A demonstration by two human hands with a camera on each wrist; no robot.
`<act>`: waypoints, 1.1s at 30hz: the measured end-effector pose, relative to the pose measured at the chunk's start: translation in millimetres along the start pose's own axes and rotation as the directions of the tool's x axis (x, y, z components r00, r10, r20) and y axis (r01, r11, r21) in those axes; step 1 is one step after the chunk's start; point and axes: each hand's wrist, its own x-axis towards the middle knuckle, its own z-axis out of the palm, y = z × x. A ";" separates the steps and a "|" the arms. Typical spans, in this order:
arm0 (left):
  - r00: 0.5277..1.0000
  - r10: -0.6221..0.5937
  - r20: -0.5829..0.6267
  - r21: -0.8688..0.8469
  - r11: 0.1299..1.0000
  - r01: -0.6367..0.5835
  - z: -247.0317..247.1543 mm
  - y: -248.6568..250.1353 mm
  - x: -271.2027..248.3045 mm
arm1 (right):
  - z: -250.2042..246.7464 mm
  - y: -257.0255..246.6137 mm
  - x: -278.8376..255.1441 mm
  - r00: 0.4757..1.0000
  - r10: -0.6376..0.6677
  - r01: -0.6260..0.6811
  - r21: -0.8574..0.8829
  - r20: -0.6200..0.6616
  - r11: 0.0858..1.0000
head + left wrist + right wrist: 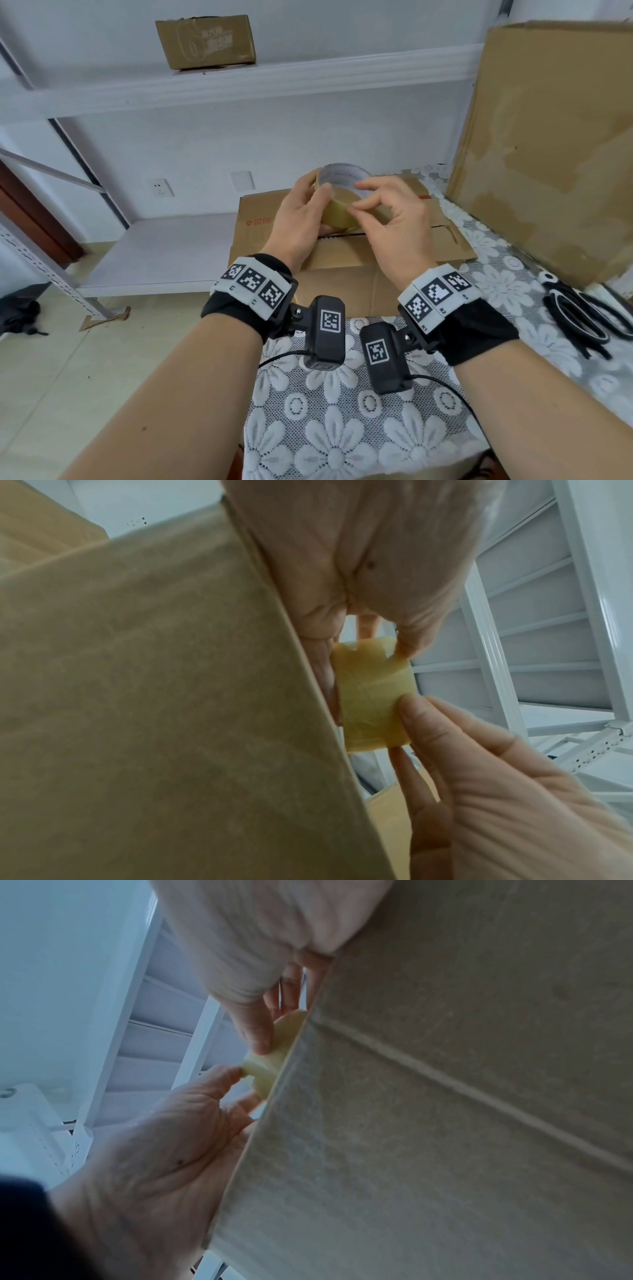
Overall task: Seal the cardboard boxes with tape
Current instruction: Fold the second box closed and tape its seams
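Note:
A roll of tan tape (339,209) is held in the air over a brown cardboard box (342,284) on the table. My left hand (308,205) grips the roll from the left, thumb on its outer face. From the right, my right hand (356,198) pinches at the roll's outer surface with thumb and forefinger. The box's top flaps lie down with a dark seam gap under the hands. In the left wrist view the tape roll (373,696) sits between the left hand (369,631) and the right hand's fingers (421,723), beside the box (154,696). The right wrist view shows the roll (270,1056) against the box (445,1123).
A tall cardboard panel (548,137) stands at the right of the table. Black scissors (579,318) lie on the lace tablecloth (342,428) near it. White shelving (154,253) is behind and to the left, with a small box (205,41) on the upper shelf.

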 end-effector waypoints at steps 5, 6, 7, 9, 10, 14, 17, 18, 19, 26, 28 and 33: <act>0.990 -0.062 -0.127 -0.198 0.979 0.035 -5.6 -0.6 5.3 | -4.2 -1.1 4.9 0.990 0.134 -0.130 0.100 -0.044 0.987; 0.988 -0.076 -0.134 -0.248 0.968 0.041 -6.7 -1.1 5.7 | -4.8 -1.6 6.0 0.987 0.156 -0.152 0.101 -0.041 0.983; 0.987 -0.084 -0.135 -0.273 0.961 0.044 -7.0 -1.6 5.3 | -5.2 -1.9 6.8 0.985 0.170 -0.167 0.096 -0.030 0.981; 0.988 -0.082 -0.128 -0.267 0.963 0.045 -6.4 -1.8 4.5 | -4.9 -2.7 7.7 0.983 0.183 -0.181 0.090 -0.004 0.979; 0.990 -0.075 -0.122 -0.253 0.967 0.042 -6.1 -1.8 4.0 | -4.3 -3.8 7.5 0.983 0.183 -0.183 0.090 0.006 0.979; 0.994 -0.035 -0.105 -0.149 0.989 0.019 -4.8 -3.1 3.6 | -3.6 -7.5 6.2 0.982 0.186 -0.189 0.144 0.034 0.971; 0.994 -0.032 -0.104 -0.127 0.992 0.019 -3.6 -4.0 3.8 | -4.7 -9.8 6.4 0.979 0.201 -0.205 0.183 0.040 0.961; 0.994 -0.034 -0.105 -0.129 0.991 0.020 -3.5 -3.9 3.8 | -5.1 -10.3 7.0 0.976 0.215 -0.218 0.199 0.039 0.955; 0.994 -0.035 -0.108 -0.127 0.992 0.021 -3.4 -3.7 3.2 | -5.3 -10.3 7.3 0.972 0.232 -0.235 0.213 0.038 0.948; 0.997 -0.012 -0.081 -0.075 0.997 0.005 -4.6 -8.4 5.7 | -0.8 -8.4 4.9 0.992 0.114 -0.118 0.067 0.061 0.991; 0.998 0.012 -0.069 -0.035 0.999 -0.015 -5.9 -12.1 7.2 | 0.9 -7.6 5.7 0.993 0.087 -0.090 0.039 0.079 0.995; 0.998 0.050 -0.042 0.004 0.999 -0.050 -7.0 -16.6 8.6 | 3.2 -5.9 3.7 0.997 0.074 -0.074 0.065 0.010 0.995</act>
